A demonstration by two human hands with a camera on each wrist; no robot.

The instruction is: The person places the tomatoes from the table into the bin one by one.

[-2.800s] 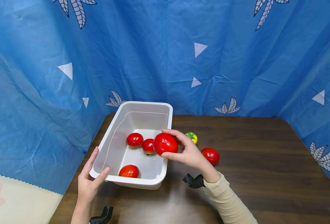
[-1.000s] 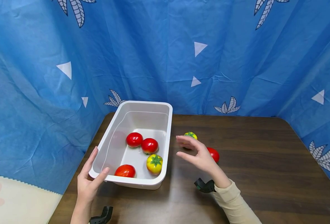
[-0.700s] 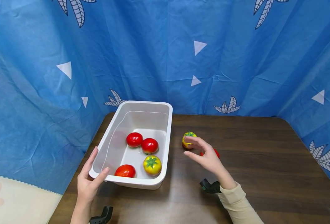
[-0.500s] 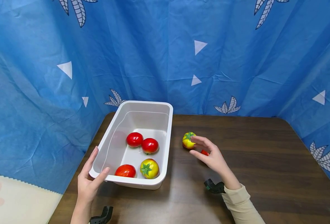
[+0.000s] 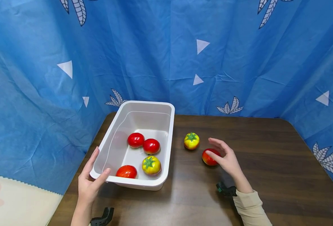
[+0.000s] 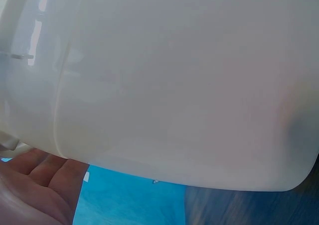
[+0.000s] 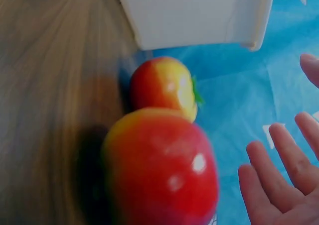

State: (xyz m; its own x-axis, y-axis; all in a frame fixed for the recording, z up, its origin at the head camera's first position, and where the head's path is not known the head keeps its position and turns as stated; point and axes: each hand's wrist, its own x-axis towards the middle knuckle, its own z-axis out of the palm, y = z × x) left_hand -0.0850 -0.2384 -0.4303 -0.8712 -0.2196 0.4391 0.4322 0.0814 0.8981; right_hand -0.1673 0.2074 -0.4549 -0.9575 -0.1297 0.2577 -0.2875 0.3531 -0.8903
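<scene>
My left hand (image 5: pixel 88 185) grips the near left corner of a white plastic bin (image 5: pixel 138 181), thumb over the rim and fingers along the outside. In the left wrist view the pale bin wall (image 6: pixel 164 95) fills most of the picture. Inside the bin lie several glossy tomatoes, among them a yellow one (image 5: pixel 151 165) with a green star-shaped top. My right hand (image 5: pixel 228 160) hovers with spread, loosely bent fingers over a red tomato (image 5: pixel 206 160) on the table. In the right wrist view, that tomato (image 7: pixel 162 170) sits beside the fingers, with nothing held.
A yellow tomato (image 5: pixel 191 141) with a green top stands on the dark wooden table (image 5: pixel 268 163), between the bin and the red tomato. Blue patterned curtain (image 5: pixel 239 56) hangs behind and at both sides. A cream cloth (image 5: pixel 19 197) shows at lower left.
The right hand has put a tomato into the bin, let go, and moved right to the red tomato on the table. The placed tomato rolled slightly. The left hand stays on the bin.
</scene>
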